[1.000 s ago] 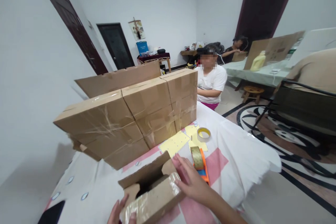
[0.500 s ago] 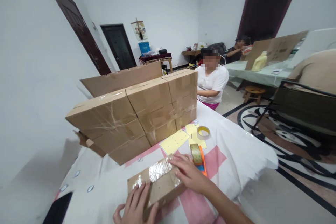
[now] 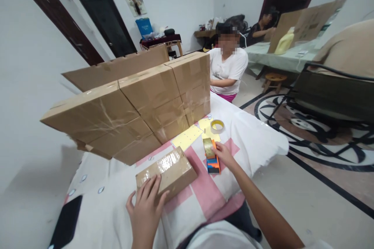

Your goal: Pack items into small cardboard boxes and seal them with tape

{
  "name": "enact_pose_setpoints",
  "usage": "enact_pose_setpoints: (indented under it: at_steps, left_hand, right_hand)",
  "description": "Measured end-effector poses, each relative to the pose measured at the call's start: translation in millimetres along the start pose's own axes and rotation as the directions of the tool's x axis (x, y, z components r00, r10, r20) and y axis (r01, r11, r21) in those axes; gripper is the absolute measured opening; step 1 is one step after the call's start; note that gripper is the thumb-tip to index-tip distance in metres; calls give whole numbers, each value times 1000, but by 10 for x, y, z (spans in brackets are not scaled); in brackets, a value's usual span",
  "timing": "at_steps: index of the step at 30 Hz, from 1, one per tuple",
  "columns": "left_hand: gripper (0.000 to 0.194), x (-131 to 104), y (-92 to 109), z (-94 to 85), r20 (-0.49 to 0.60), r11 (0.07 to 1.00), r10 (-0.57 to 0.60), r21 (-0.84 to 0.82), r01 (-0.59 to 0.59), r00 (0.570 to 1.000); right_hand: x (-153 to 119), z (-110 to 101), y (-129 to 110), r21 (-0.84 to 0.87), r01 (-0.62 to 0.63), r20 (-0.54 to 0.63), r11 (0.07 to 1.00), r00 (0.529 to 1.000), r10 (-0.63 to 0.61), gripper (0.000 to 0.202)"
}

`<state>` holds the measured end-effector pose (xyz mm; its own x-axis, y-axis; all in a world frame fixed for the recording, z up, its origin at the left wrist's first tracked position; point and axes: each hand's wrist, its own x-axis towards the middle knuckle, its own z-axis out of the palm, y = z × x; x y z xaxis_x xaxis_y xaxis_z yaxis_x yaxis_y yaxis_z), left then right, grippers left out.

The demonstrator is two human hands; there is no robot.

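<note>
One head view: one small box [image 3: 173,174] sits on the tabletop [image 3: 248,124], shiny tape [image 3: 171,162] across its top. Left hand [image 3: 146,198] is spread flat on it, not gripping; right hand [image 3: 224,155] touches the tape dispenser [image 3: 212,160] just right of the box, can't tell if it's closed round it. I'd guess the step is steadying the box and getting hold of the dispenser, so next move needs a firm grip. Count: one dispenser, one loose roll [image 3: 216,130] farther back right of the box, nine stacked carton fronts [image 3: 152,105] behind it.
</note>
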<state>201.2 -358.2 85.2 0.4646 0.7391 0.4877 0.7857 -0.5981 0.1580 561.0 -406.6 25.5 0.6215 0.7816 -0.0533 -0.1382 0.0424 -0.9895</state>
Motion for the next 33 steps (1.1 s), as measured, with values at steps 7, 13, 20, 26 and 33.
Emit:
enact_pose_setpoints:
  at_steps: [7,13,20,26,33]
  left_hand:
    - [39,206,227,-89,-198,999,53,14,-51,979]
    - [32,566,1039,-107,-151,870,329,-334,-362,932]
    - [94,797,1531,-167,174,735,522,-588,-337,835]
    - [87,668,1530,-4,263,687,477,-707,-169,838]
    - [44,-49,1748,519,226,494,35,-851,180,973]
  right_hand:
    - [-107,222,-23,21,-71,149,997,987,68,37]
    - [-569,163,-412,247,-133,202,960,976,83,39]
    - [-1193,-30,-809,317,-185,466,930,885,17,62]
    - [-1179,-67,-707,218,-117,379,969,925,27,59]
    - [-996,-27,-806,249,58,17,967,998,-64,52]
